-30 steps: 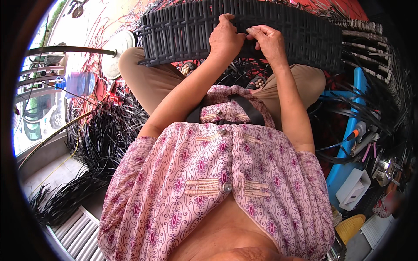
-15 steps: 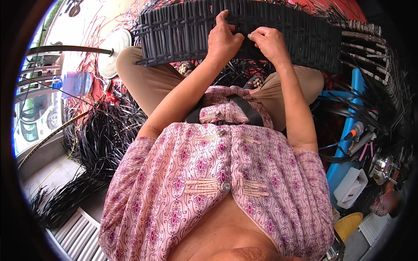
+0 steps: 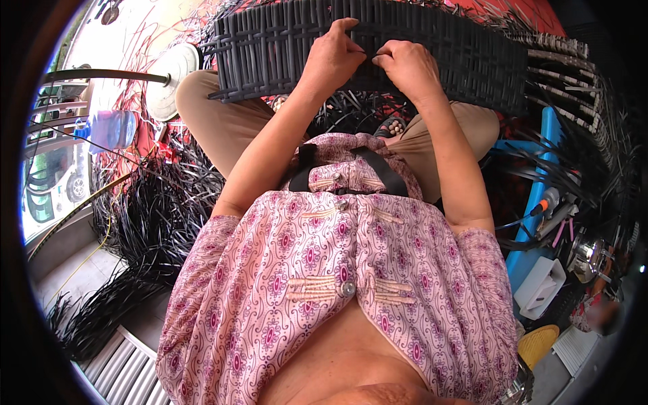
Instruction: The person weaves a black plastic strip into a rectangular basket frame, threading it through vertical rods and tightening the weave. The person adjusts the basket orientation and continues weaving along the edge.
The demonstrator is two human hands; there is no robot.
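Head view showed me little change over the last second: my left hand (image 3: 334,57) and right hand (image 3: 405,64) stayed close together, fingertips pinching a black strand on the woven dark rattan panel (image 3: 270,54) across my knees, so the weaving looked mid-course. Loose black strips (image 3: 155,216) lay heaped on the floor at my left, with a blue frame (image 3: 540,182) to my right.

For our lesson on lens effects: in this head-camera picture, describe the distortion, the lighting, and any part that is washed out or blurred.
Head view: fisheye bends the woven black panel into an arc and leaves a dark circular rim; daylight is bright and even on the left hand and right hand; the pale ground at upper left is washed out; a patch at the lower right edge is blurred.
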